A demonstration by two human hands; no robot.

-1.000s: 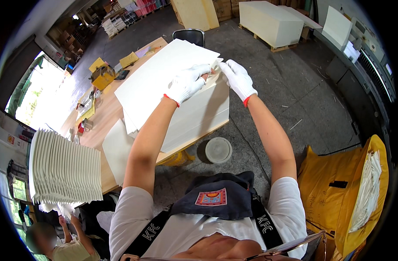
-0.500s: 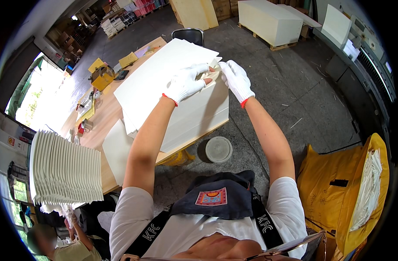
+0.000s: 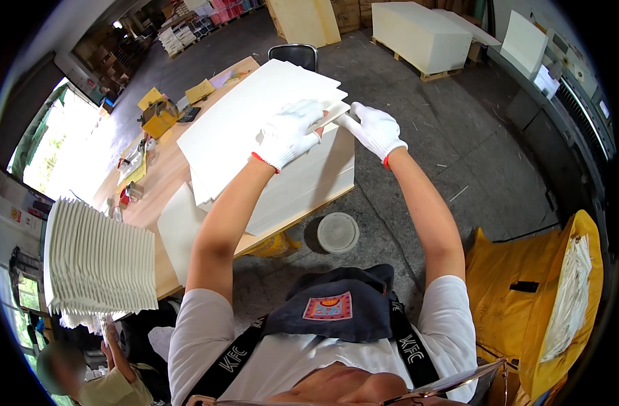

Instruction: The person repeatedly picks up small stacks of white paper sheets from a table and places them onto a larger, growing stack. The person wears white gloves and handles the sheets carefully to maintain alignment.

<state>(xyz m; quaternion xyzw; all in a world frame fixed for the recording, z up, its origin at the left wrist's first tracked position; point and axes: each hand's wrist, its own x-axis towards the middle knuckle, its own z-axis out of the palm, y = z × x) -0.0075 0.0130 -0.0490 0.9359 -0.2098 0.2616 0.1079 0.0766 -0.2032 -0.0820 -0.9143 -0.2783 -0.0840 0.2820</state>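
Note:
A tall stack of large white sheets stands on the wooden table in front of me, its upper sheets lying askew. My left hand, in a white glove with a red cuff and bare thumb and fingertip, rests at the stack's right side, its fingers closed around the edge of a few upper sheets. My right hand, gloved alike, pinches the right corner of those sheets, thumb and fingers together. The corner is raised off the lower pile. How many sheets are between the fingers is hard to make out.
The wooden table also bears a yellow box, a cup and another tall white pile, with a person beside it. A round lidded bucket stands on the floor. To my right is a yellow sack.
My right hand has shifted slightly right and down and pinches the sheet corner. The fingers of my left hand have drawn closer together, and the upper sheets' corners stick out further right.

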